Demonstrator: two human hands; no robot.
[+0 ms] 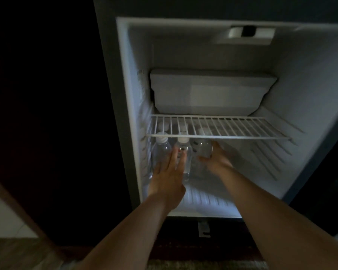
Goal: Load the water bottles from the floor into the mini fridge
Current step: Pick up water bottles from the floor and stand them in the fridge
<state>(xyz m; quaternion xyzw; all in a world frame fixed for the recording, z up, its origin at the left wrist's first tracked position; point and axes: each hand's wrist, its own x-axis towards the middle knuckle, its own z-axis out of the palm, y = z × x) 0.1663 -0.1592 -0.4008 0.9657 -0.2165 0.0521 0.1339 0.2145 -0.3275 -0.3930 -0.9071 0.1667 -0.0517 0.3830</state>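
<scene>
The mini fridge (125, 106) stands open with a white interior. Several clear water bottles with white caps stand on its floor at the left, under the wire shelf (232, 126). My left hand (169, 172) reaches in with straight fingers resting against the front of two standing bottles (161, 151). My right hand (216, 158) grips another clear bottle (203, 148) just right of them, below the shelf's front edge. More caps show dimly through the shelf wires behind.
A white freezer box (209, 92) sits above the shelf at the back. The fridge floor (203, 199) to the right of the bottles is bare white ribbed plastic. Dark cabinet panels flank the fridge; carpet lies below.
</scene>
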